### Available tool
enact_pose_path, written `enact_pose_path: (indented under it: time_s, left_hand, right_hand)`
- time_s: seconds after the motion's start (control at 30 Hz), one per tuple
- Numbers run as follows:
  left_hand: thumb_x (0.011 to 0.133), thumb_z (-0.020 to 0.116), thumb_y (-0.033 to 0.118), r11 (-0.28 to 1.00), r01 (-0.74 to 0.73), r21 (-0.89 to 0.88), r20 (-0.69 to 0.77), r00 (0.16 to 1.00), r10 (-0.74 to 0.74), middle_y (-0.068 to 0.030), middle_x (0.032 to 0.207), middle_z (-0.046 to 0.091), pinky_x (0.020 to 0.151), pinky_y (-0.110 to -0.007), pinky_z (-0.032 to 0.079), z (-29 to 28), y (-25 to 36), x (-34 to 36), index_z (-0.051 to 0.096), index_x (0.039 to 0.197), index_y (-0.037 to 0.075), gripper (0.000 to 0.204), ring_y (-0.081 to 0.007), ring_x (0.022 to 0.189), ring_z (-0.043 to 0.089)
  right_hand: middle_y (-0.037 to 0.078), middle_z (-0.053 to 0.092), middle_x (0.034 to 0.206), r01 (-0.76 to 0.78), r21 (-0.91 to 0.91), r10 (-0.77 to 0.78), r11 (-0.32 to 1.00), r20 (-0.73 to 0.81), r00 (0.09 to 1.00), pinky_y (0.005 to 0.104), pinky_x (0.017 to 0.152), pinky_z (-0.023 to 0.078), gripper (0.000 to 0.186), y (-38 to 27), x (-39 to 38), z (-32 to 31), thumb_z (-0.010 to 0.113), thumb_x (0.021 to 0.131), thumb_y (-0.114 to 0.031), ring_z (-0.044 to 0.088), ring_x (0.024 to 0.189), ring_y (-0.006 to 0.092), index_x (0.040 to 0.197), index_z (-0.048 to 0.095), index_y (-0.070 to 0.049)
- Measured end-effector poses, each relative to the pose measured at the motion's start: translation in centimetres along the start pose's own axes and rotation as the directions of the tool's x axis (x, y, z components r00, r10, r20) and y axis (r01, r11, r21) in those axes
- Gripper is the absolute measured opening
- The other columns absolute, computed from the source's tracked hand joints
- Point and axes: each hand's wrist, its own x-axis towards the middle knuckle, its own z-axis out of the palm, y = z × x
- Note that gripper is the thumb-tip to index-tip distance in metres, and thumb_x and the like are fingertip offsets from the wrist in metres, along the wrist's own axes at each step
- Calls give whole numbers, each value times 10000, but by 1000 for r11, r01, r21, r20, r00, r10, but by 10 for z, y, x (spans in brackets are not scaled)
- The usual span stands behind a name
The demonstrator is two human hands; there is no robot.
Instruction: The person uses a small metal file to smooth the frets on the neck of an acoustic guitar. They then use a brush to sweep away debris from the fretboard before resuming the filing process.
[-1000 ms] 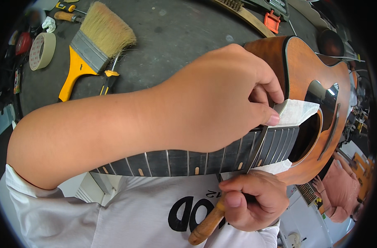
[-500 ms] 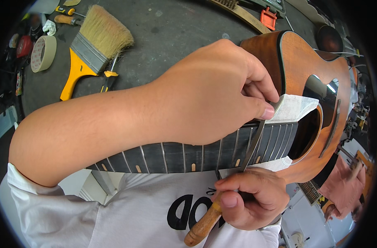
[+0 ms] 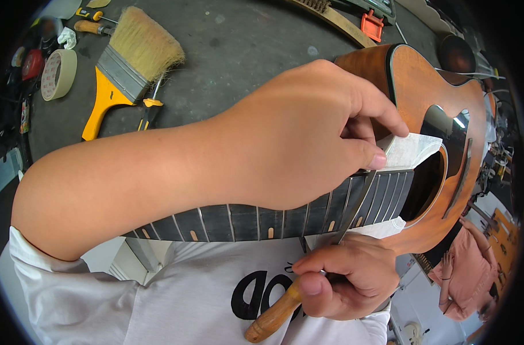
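Observation:
An acoustic guitar (image 3: 414, 80) lies across in front of me, its dark fretboard (image 3: 296, 221) running to the left. A thin metal file (image 3: 357, 201) crosses the fretboard at a slant near the soundhole. My right hand (image 3: 351, 276) is closed round the near end of the file, by its wooden handle (image 3: 273, 316). Over the neck reaches my left hand (image 3: 331, 126), thumb pressed on the file's far end and other fingers curled, partly hidden. Its index fingertip touches white masking tape (image 3: 414, 150) on the guitar top beside the fretboard.
A wide yellow-handled brush (image 3: 124, 75), a screwdriver (image 3: 151, 109) and a tape roll (image 3: 59, 75) lie on the dark bench (image 3: 233, 40). Beyond the guitar are a wooden-handled wire brush (image 3: 342, 23) and an orange plastic piece (image 3: 372, 26). Another person (image 3: 469, 270) is at lower right.
The file's far end has shifted slightly right, and its handle has swung left and down with my right hand. My left index finger has stretched right onto the tape.

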Motion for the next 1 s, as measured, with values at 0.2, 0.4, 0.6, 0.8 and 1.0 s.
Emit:
enact_pose_path:
  time_s: [0.2, 0.4, 0.6, 0.8, 1.0]
  left_hand:
    - [833, 660, 139, 978, -78, 195, 35, 997, 73, -166, 775, 702, 679, -367, 526, -5, -3, -1, 747, 868, -16, 182, -292, 699, 666]
    - [832, 662, 145, 984, -7, 181, 27, 1000, 2, -165, 787, 706, 690, -376, 526, -5, 1, -3, 749, 866, -11, 182, -296, 716, 672]
    - [838, 686, 144, 990, -22, 139, 27, 999, 19, -165, 793, 707, 666, -365, 522, -3, -3, -2, 748, 880, -13, 174, -294, 701, 668]
    - [814, 740, 127, 989, 145, -40, 14, 989, -144, -156, 798, 716, 660, -333, 524, -3, -2, -1, 749, 864, -10, 147, -240, 712, 688]
    - [813, 759, 145, 999, 11, -47, 43, 999, -9, -125, 771, 717, 673, -300, 533, -4, -8, -1, 747, 867, -11, 166, -195, 717, 695]
  right_hand:
    - [12, 610, 598, -29, -30, 31, 999, 87, 996, 262, 415, 428, 99, -4, 4, -1, 777, 812, -69, 525, 427, 132, 847, 701, -17]
    - [18, 603, 589, -45, -18, 46, 999, 72, 996, 262, 421, 434, 97, -5, 6, 1, 774, 812, -65, 540, 433, 143, 847, 699, -14]
    - [11, 613, 594, -46, 29, 44, 999, 55, 997, 259, 427, 440, 111, -3, 2, 0, 790, 801, -72, 548, 436, 138, 850, 702, -25]
    - [20, 649, 625, -22, 90, 18, 996, 50, 999, 256, 424, 442, 123, 2, 2, 1, 799, 795, -70, 554, 435, 131, 854, 701, -24]
    - [27, 669, 648, 30, 31, -31, 999, 53, 998, 257, 425, 448, 131, 3, 2, 0, 800, 796, -71, 557, 434, 127, 858, 700, -13]
